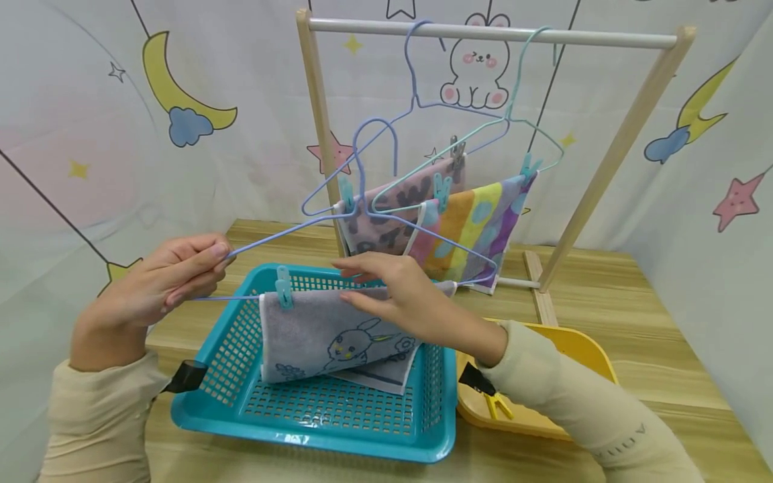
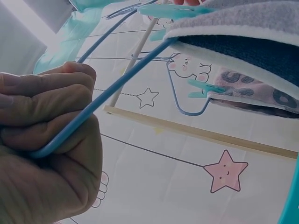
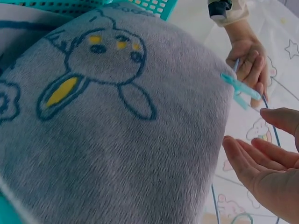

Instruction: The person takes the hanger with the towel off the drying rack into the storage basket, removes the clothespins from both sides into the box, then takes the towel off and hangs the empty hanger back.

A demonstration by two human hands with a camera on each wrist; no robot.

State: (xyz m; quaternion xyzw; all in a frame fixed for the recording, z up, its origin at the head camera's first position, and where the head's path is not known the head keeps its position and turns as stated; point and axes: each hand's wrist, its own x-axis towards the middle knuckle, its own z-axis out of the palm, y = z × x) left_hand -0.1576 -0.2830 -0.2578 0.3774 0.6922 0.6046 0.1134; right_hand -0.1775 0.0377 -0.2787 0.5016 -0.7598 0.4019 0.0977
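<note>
My left hand (image 1: pixel 172 278) grips one end of a blue-purple clothes hanger (image 1: pixel 284 233), whose hook points up. Over the hanger's lower bar hangs a grey towel (image 1: pixel 302 339) with a rabbit drawing. A teal clothespin (image 1: pixel 284 290) clips the towel's upper left corner to that bar. At the towel's top edge is my right hand (image 1: pixel 417 295), its fingers stretched toward the left and holding nothing. In the right wrist view, thumb and fingertips (image 3: pixel 230 142) stand apart beside the grey towel (image 3: pixel 173 140). The left wrist view shows the fingers curled round the hanger's bend (image 2: pixel 44 150).
Below the towel stands a teal basket (image 1: pixel 314 439). Right of it lies a yellow tray (image 1: pixel 582 342) with a yellow clothespin (image 1: pixel 498 406). Behind, a rack's rail (image 1: pixel 362 27) carries two hangers with a pink towel (image 1: pixel 386 231) and a rainbow towel (image 1: pixel 461 231), both clipped.
</note>
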